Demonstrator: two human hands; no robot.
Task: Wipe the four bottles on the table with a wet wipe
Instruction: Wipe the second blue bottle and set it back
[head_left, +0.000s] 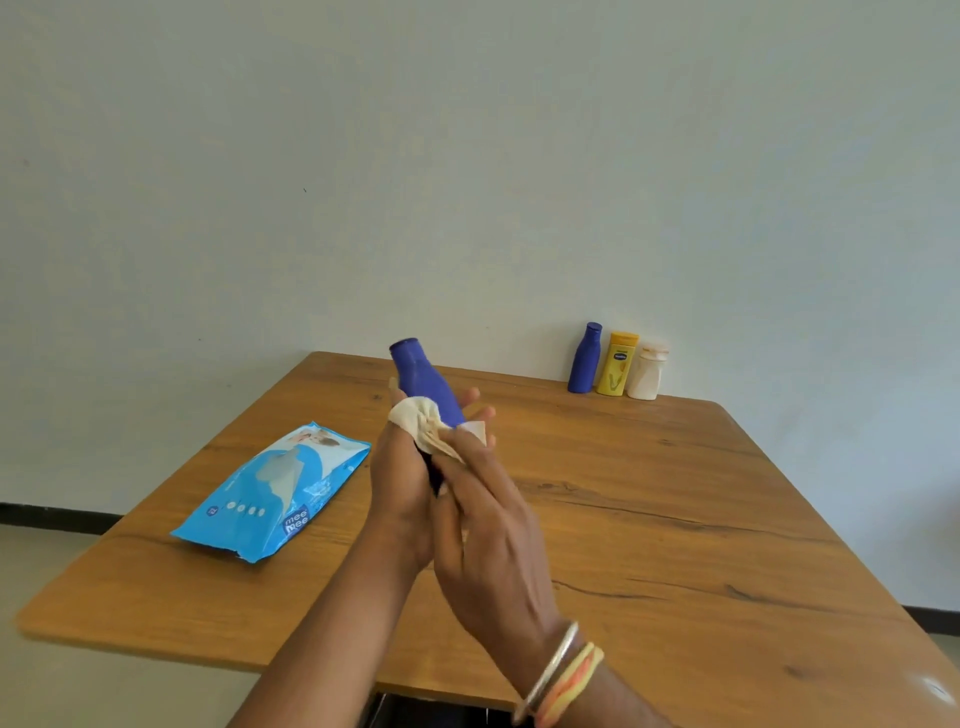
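Holding a big blue bottle (423, 382) up in the air over the middle of the table (675, 519). Tipped, with the cap end up and pointing away, toward the wall (467, 156). Gripping the low part of it with the left hand (400, 483): grip clamped round the bottle. Pressing a wet wipe (418, 418) on the middle of the bottle with the right hand (488, 525): grip closed on the wipe, with the fingers lying along the bottle. Bunched up and creamy white, wrapped part way round the bottle, just above the left hand. Both hands right beside each other and touching. A few fingertips (475, 397) peeking out past the far side of the bottle; hard to tell from which hand. On the right wrist, bangles (561, 670): one silver, the others orange and yellow.

At the far right edge of the table, close to the wall: three more bottles, all standing up, side by side in a row. First a small blue bottle (584, 364), then a yellow bottle (616, 366) in the middle, then a white bottle (647, 374) on the right. Well apart from the hands.

On the left part of the table: a blue pack of wipes (270, 491), lying flat, with a pale flap on top. Near the hands but not touching them.
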